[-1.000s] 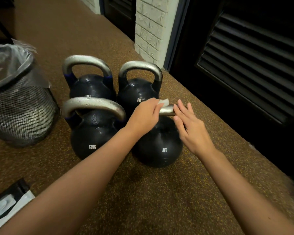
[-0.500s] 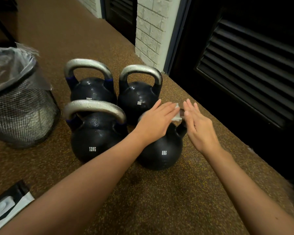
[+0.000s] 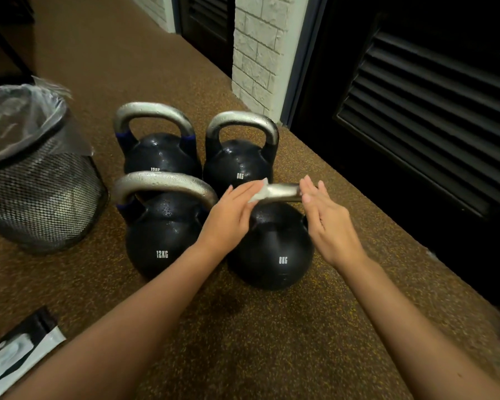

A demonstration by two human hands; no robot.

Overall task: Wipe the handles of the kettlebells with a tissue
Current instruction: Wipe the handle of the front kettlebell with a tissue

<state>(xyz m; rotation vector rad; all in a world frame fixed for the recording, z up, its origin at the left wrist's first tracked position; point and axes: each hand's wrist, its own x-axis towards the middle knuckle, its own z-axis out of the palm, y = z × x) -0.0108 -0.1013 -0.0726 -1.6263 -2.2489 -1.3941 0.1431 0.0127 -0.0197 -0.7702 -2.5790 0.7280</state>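
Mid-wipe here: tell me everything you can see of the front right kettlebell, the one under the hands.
The front right kettlebell is a round black ball, matte with a slight sheen, marked "8KG" in white on its near face. Its handle looks like bare silvery metal; only the top bar shows between the hands. It stands upright on the speckled brown floor, right of the 12KG kettlebell. The left hand presses a white tissue against the handle's left end with straight fingers; the right hand, fingers straight, touches the right end.
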